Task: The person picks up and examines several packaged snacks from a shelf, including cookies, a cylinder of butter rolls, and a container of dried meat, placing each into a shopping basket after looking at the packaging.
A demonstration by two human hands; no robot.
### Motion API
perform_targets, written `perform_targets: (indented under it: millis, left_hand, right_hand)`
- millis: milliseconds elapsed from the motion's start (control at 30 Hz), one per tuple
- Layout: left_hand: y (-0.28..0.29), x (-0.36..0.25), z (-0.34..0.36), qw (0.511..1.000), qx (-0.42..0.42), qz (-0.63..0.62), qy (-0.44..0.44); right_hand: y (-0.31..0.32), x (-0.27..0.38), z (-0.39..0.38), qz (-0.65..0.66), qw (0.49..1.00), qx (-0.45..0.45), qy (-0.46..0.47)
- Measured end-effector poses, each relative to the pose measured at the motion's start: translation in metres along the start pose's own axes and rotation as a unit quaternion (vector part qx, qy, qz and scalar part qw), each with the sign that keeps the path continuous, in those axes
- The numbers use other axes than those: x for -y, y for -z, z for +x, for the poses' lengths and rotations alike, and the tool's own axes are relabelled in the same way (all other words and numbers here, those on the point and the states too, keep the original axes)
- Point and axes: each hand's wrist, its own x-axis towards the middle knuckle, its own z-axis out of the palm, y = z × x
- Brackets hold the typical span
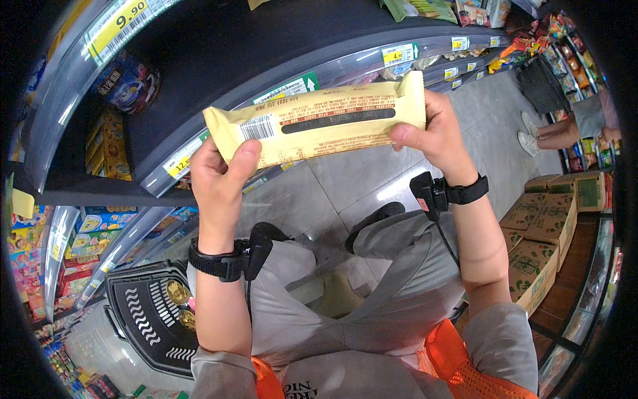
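A long pale-yellow wrapped snack package (312, 136) is held up level in front of me, showing a barcode and a dark strip on the side facing me. My left hand (219, 173) is closed on its left end, thumb over the front. My right hand (428, 136) grips the right end, its thumb also on the front. Each wrist wears a black strap with a small black device. Just behind the package is a dark curved shelf (226, 66) with price labels along its edge, holding a yellow box (108, 143) and a blue round container (126, 81) at the left.
At the lower left stands a black slotted basket (136, 312). Cardboard boxes (539, 239) are stacked at the right. Another person's legs (551, 136) show in the tiled aisle (332, 186) at upper right, near stocked shelves. Colourful packages (100, 226) fill the lower left shelf.
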Motion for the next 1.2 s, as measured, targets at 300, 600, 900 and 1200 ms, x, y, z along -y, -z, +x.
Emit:
perform_targets:
  millis: [300,600,900,1200]
  left_hand:
    - [-0.024,0.002,-0.005,0.926,0.327,0.051,0.18]
    - [-0.037,0.006,-0.003,0.967,0.174,-0.003,0.184]
    - [-0.038,0.009,0.0,0.978,-0.004,-0.192,0.076]
    - [-0.037,0.009,-0.004,0.982,-0.01,-0.188,0.031]
  right_hand:
    - [-0.014,-0.002,0.01,0.058,0.994,-0.089,0.005]
    - [-0.052,0.0,-0.002,0.054,0.998,-0.015,-0.011]
    - [-0.021,0.0,0.012,0.125,0.989,-0.074,0.011]
    - [-0.02,0.004,0.007,0.145,0.969,-0.179,0.089]
